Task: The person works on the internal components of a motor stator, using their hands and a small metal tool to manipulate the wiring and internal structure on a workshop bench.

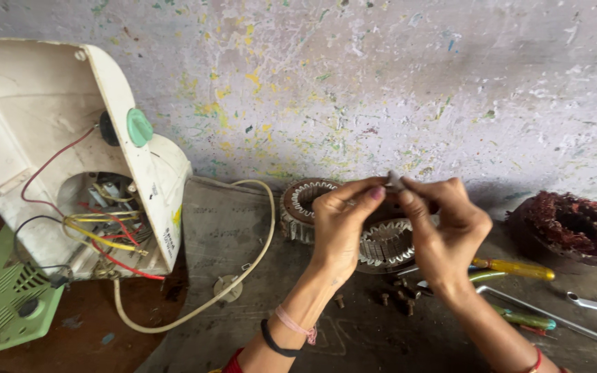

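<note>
Left hand (343,221) and right hand (443,221) meet fingertip to fingertip, both pinched on a small grey part (394,181) held above the middle of the surface (243,228); its kind cannot be told. Just beyond the hands: two bare toothed motor cores (305,207). Near the wrists: loose screws (395,295). Right: yellow-handled screwdriver (516,268), stripped copper winding (568,224). Left: opened white appliance casing (43,117) with wires exposed. Judged mid-disassembly; reassembly remains.

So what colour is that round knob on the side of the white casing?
The knob is green, shown best in the head view, on the white casing.
</note>
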